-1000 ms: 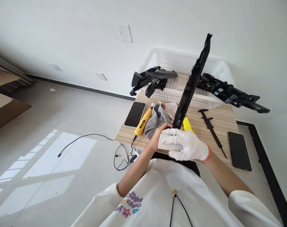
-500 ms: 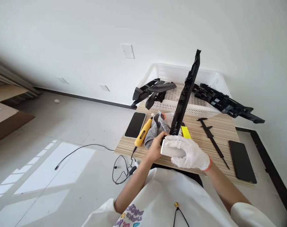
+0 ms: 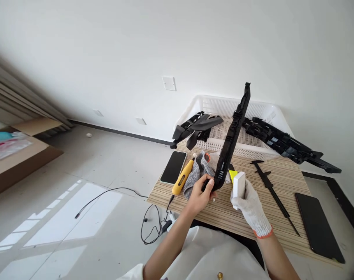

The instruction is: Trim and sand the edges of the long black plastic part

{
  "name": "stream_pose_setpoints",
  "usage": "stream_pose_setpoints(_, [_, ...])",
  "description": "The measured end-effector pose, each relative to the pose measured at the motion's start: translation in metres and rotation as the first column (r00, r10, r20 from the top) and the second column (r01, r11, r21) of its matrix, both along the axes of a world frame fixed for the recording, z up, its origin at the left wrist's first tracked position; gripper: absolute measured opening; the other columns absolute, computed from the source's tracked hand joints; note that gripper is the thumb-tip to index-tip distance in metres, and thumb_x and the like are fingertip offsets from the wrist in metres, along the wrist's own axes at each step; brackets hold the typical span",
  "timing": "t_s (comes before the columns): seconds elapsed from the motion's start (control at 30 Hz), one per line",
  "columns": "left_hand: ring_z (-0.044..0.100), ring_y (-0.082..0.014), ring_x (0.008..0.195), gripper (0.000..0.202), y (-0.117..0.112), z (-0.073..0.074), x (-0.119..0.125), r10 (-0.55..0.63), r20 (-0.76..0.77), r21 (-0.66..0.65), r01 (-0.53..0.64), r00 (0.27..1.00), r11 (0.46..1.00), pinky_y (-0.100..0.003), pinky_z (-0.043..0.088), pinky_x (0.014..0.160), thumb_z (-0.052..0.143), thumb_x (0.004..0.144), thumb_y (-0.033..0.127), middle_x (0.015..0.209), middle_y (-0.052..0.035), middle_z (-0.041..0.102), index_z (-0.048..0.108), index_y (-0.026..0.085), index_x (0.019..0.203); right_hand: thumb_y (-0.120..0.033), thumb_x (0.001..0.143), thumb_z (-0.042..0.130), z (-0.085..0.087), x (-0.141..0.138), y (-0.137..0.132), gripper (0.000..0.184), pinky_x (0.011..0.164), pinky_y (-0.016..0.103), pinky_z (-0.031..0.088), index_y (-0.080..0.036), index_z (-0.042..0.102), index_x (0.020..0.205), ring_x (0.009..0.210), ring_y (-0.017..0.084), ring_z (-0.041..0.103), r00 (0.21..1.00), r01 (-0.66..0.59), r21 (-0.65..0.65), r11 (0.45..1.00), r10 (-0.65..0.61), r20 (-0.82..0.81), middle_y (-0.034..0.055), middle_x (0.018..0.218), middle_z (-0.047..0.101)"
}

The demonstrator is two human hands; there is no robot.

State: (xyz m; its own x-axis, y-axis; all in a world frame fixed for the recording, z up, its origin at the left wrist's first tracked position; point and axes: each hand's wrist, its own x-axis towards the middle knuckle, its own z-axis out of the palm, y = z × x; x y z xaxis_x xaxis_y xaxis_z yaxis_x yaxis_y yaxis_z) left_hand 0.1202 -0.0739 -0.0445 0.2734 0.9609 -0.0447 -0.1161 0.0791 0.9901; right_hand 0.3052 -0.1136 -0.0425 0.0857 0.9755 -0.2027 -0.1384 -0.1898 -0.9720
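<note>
My bare left hand (image 3: 200, 194) grips the lower end of a long black plastic part (image 3: 232, 134) and holds it nearly upright over the wooden table (image 3: 223, 210). My right hand (image 3: 249, 206), in a white knit glove, is closed on a small white block (image 3: 239, 185) just right of the part's lower end, apart from it. A grey glove (image 3: 198, 173) and a yellow tool (image 3: 183, 177) lie on the table beside my left hand.
A white basket (image 3: 223, 112) at the table's back holds more black plastic parts (image 3: 284, 142). A phone (image 3: 173, 167) lies at the left, another phone (image 3: 318, 225) at the right, a black caliper (image 3: 272, 188) between. Cables trail on the floor; a cardboard box (image 3: 19, 155) sits far left.
My right hand has lifted the white block off the part's lower end and moved to the right of it. The view has swung, and the part stays upright in my left hand.
</note>
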Motion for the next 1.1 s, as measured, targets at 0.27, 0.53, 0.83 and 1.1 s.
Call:
stream_pose_setpoints(0.27, [0.052, -0.0142, 0.047, 0.055, 0.006, 0.008, 0.007, 0.073, 0.026, -0.043, -0.072, 0.997, 0.996, -0.027, 0.041, 0.046, 0.046, 0.087, 0.077, 0.054, 0.0034, 0.055, 0.052, 0.023, 0.093, -0.043, 0.074, 0.079, 0.008, -0.015, -0.007, 0.045, 0.056, 0.032, 0.059, -0.029, 0.062, 0.113, 0.086, 0.023, 0.067, 0.965, -0.092, -0.065, 0.994, 0.073, -0.253, 0.0034, 0.099, 0.07])
stream_pose_setpoints(0.53, [0.048, -0.0114, 0.048, 0.046, -0.001, -0.006, 0.006, 0.091, 0.026, -0.092, -0.088, 0.995, 0.992, -0.026, 0.042, 0.046, 0.053, 0.088, 0.07, 0.066, 0.0051, 0.048, 0.047, 0.024, 0.089, -0.031, 0.067, 0.081, 0.005, -0.022, -0.01, 0.07, 0.04, 0.019, 0.039, -0.029, 0.052, 0.13, 0.051, 0.009, 0.051, 0.978, -0.165, -0.171, 0.971, 0.139, -0.156, -0.0008, 0.087, 0.068])
stream_pose_setpoints(0.83, [0.054, -0.0201, 0.086, 0.041, -0.003, -0.009, -0.008, 0.159, -0.225, 0.225, -0.108, 0.961, 0.968, -0.032, 0.046, 0.083, 0.039, 0.098, 0.06, 0.091, -0.0034, 0.058, 0.057, 0.023, 0.097, -0.018, 0.065, 0.075, 0.021, -0.006, -0.013, 0.061, 0.057, 0.026, 0.052, -0.025, 0.068, 0.125, 0.074, 0.017, 0.063, 0.965, -0.261, -0.154, 0.953, 0.251, -0.08, 0.0035, 0.097, 0.073])
stream_pose_setpoints(1.1, [0.05, -0.0179, 0.077, 0.032, -0.003, -0.008, -0.01, 0.055, -0.212, 0.226, -0.006, 0.976, 0.974, -0.029, 0.042, 0.072, 0.063, 0.087, 0.05, 0.085, -0.0008, 0.057, 0.057, 0.022, 0.099, -0.022, 0.067, 0.081, 0.016, 0.005, -0.014, 0.061, 0.081, 0.035, 0.058, -0.023, 0.069, 0.127, 0.101, 0.026, 0.069, 0.922, -0.374, -0.183, 0.909, 0.386, 0.031, 0.0056, 0.113, 0.074])
